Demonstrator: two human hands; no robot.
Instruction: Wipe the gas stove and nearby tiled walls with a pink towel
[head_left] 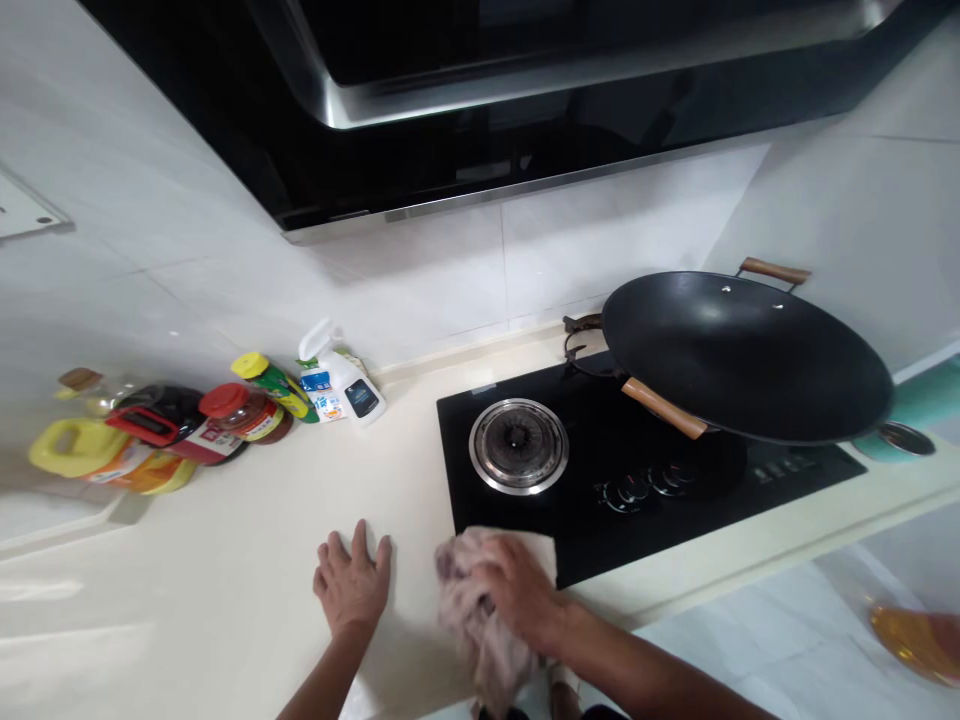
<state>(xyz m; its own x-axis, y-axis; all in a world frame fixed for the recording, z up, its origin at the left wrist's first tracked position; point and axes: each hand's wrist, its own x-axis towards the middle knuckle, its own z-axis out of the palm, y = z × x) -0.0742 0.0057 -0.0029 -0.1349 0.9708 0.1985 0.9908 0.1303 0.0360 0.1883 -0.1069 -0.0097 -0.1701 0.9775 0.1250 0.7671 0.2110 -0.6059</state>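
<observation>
My right hand (pixel 521 590) grips a crumpled pinkish-grey cleaning cloth (pixel 480 610) at the front left corner of the black gas stove (pixel 585 530). Part of the cloth lies over the glass edge and part hangs toward the counter's front. My left hand (pixel 351 580) rests flat on the cream countertop (pixel 247 570), its fingers spread and nothing in them. Just behind the cloth, the left burner (pixel 519 446) is bare, with a steel ring around it and no pan support on it.
A large black wok (pixel 742 355) with wooden handles sits tilted over the stove's right side. Against the left wall stand a white spray bottle (pixel 349 385), a green bottle (pixel 277 385), a red-lidded jar (pixel 244 412) and a yellow oil jug (pixel 105 455). The range hood (pixel 525 150) hangs above.
</observation>
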